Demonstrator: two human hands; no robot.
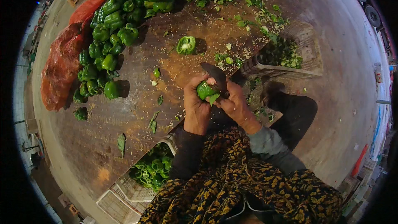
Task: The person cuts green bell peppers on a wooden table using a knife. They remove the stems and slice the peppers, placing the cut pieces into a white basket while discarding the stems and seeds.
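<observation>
My left hand [196, 107] is closed around a green bell pepper [205, 91] with a few pale seeds on its skin. My right hand [237, 104] presses against the pepper from the other side and holds a knife with a dark, broad, curved blade [216, 74]; its handle is hidden in the fingers. A green flap [214, 98] hangs between the hands, and I cannot tell whether it is leaf or pepper. Beyond them on the brown table [136, 77] lies a cut pepper half [186, 45], its pale core showing.
Whole green peppers [113, 20] are heaped along the far and left side, beside a red mesh sack [60, 68]. Seeds and scraps [228, 59] litter the tabletop. A crate of trimmings [311, 48] stands at right. Another crate [116, 197] below the near edge contains peppers [157, 168].
</observation>
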